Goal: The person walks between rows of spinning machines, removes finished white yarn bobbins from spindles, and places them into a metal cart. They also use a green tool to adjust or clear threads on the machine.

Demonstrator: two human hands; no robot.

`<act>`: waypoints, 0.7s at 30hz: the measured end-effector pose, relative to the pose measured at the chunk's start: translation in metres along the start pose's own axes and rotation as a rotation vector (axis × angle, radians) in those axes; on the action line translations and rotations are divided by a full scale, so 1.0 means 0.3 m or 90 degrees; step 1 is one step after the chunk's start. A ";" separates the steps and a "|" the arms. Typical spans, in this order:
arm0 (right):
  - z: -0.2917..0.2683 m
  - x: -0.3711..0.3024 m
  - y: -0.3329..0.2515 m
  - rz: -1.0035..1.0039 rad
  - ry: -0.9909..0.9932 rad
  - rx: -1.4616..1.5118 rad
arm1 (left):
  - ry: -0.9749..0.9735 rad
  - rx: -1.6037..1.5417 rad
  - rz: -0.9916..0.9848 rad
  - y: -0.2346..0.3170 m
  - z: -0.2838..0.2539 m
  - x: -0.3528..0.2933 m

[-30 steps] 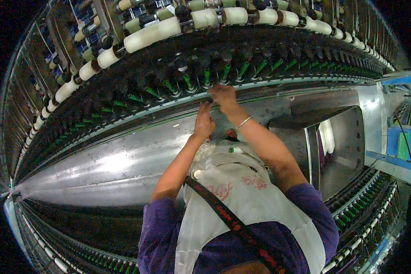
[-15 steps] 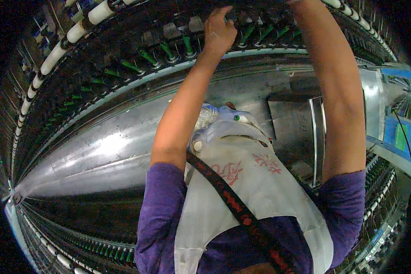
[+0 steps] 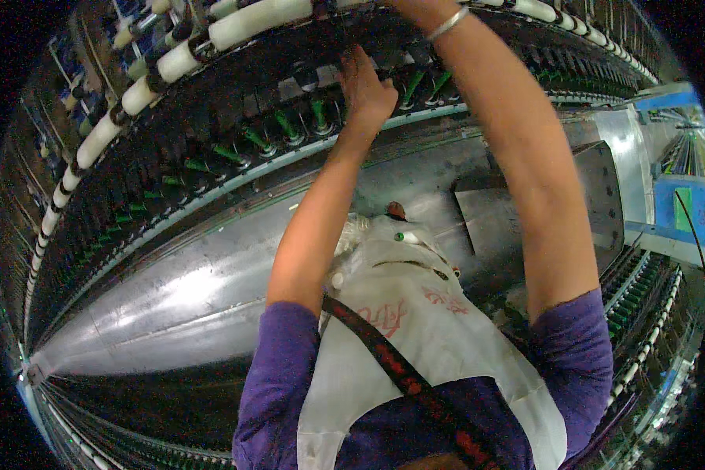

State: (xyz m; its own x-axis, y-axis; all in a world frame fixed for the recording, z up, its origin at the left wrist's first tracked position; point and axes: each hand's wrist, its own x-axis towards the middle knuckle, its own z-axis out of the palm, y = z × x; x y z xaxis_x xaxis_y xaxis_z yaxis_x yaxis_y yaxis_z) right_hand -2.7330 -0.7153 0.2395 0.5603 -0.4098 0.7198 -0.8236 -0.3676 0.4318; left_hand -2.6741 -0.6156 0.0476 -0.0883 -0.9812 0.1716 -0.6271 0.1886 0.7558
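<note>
My left hand (image 3: 366, 95) reaches up into the row of spindles, its fingers stretched and its thumb held apart. No object shows in it; a thin thread there would be too fine to make out. Beside it stand upright green bobbins (image 3: 319, 117), part of a long curved row on a spinning frame. At the top edge, my right hand (image 3: 424, 11) is up near the white rollers (image 3: 260, 23), a silvery bangle (image 3: 448, 23) on its wrist. The picture's edge cuts off the fingers of that hand.
A pale rail (image 3: 290, 160) runs below the bobbins. My white apron (image 3: 415, 329) bulges at its pocket, where a white tube with a green end (image 3: 401, 236) and pale fluff (image 3: 352, 233) show. A dark metal box (image 3: 493, 215) stands right of it. Another spindle row (image 3: 630, 294) lies lower right.
The view has shifted, showing more of the rollers. My left hand's fingers now point more upward and lie closer together. My right arm has swung left, bringing its wrist and bangle into view.
</note>
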 end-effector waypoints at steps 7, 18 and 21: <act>-0.296 -0.513 -0.166 0.568 -0.065 0.669 | 0.099 -0.345 0.065 -0.021 -0.100 -0.287; -0.583 -1.161 -0.465 1.161 0.350 1.162 | -0.219 -0.331 0.309 0.088 0.264 -0.481; -0.714 -1.278 -0.440 1.171 0.303 0.986 | -0.321 -0.351 0.336 0.147 0.418 -0.538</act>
State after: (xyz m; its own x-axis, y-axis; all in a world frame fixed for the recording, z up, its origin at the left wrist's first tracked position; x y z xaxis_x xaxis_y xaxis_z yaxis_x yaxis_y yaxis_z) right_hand -2.8579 -0.3310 0.0231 -0.5456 -0.8272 -0.1346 0.4914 -0.1857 -0.8509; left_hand -2.7844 -0.4539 -0.0261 -0.6675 -0.6388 0.3826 0.0384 0.4836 0.8744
